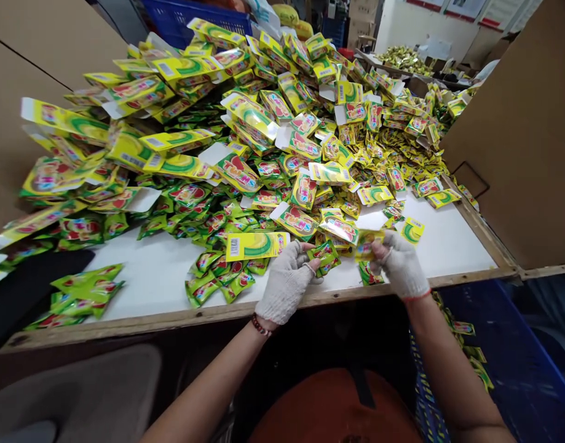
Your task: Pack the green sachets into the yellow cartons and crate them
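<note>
My left hand (pixel 289 277), in a white fingerless-tip glove, pinches a small green candy packet (pixel 326 257) between thumb and fingers near the table's front edge. A yellow packet (pixel 369 243), somewhat blurred, is gripped by my right hand (pixel 401 263), gloved the same way. Below that hand a green packet (pixel 371 274) lies on the white tabletop. Just left of my left hand, a flat yellow carton (pixel 257 245) rests over a group of green packets (pixel 236 283). Behind both hands rises a heap of yellow cartons (pixel 294 221), many with open white flaps.
Green packets (pixel 86 292) lie at the left on the table. Cardboard sheets (pixel 517 141) flank both sides, and a wooden rim (pixel 171 320) edges the front. A blue crate (pixel 503 344) holding cartons stands below right; another blue crate (pixel 194 21) is at the back.
</note>
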Demonstrator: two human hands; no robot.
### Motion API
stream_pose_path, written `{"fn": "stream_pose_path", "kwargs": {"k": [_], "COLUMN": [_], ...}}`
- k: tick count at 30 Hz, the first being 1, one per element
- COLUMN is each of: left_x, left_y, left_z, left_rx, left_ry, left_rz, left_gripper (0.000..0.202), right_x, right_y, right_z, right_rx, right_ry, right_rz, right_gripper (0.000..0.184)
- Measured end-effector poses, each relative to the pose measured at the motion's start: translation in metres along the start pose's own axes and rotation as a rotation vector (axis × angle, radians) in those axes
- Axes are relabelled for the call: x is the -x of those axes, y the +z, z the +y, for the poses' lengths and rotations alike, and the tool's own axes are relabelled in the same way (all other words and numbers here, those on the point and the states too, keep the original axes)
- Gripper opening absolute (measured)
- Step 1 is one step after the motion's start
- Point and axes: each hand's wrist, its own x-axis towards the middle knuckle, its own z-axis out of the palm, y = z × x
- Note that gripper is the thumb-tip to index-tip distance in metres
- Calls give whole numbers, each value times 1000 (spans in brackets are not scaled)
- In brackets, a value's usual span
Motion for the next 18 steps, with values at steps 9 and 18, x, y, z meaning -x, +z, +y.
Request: {"fn": "stream_pose_path", "kwargs": {"k": [9, 18], "left_x": [17, 18], "left_y": [14, 19], "left_z": [-5, 4], "left_rx": [188, 432], "left_ry": [-9, -70], "left_rz": [19, 19], "left_gripper": [34, 47], "right_x": [28, 28], "right_y": [51, 60], "right_z": [5, 10], "right_rx": [150, -61], "right_ry": [-15, 44], "right_rz": [-89, 15], "right_gripper": [36, 45]}}
